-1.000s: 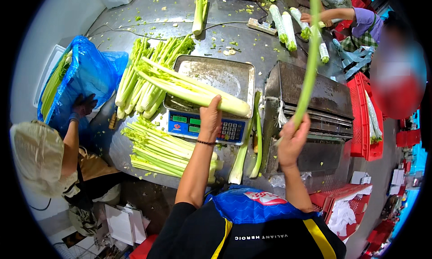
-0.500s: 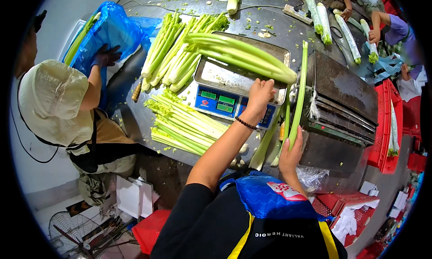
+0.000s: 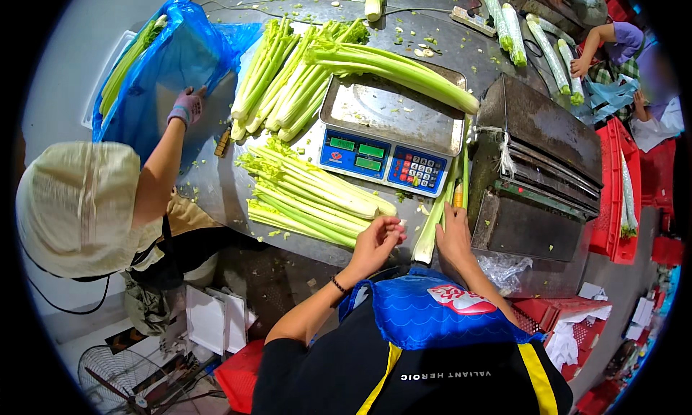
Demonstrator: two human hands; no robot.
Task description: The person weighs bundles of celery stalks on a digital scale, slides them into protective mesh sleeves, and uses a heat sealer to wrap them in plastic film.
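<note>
- The left hand [image 3: 377, 242] is bent at the wrist near the table's front edge, fingers curled and thumb toward them, beside the butt ends of the lower celery pile [image 3: 310, 202]; whether it pinches anything cannot be told.
- The right hand [image 3: 454, 238] points away from the body, palm down, fingers extended and close together, beside a loose celery stalk [image 3: 430, 231] and at an orange handle [image 3: 458, 195]; whether they grip the handle cannot be told.
- Both elbows are bent; a dark bead bracelet [image 3: 338, 283] circles the left wrist.
- A celery bunch [image 3: 404, 72] lies slantwise across the far side of the digital scale [image 3: 387, 159], its leafy end over the upper celery row [image 3: 288, 90].
- The metal table [image 3: 404, 29] is strewn with green scraps; a dark metal machine [image 3: 540, 134] stands right of the scale.
- Beyond lie a white power strip [image 3: 473, 21] and wrapped celery bunches [image 3: 514, 36].
- At left, a co-worker's gloved hand [image 3: 187, 106] is at a blue plastic bag [image 3: 205, 51].
- A red crate [image 3: 604, 206] stands at right; a wire fan [image 3: 119, 375] stands at lower left.
</note>
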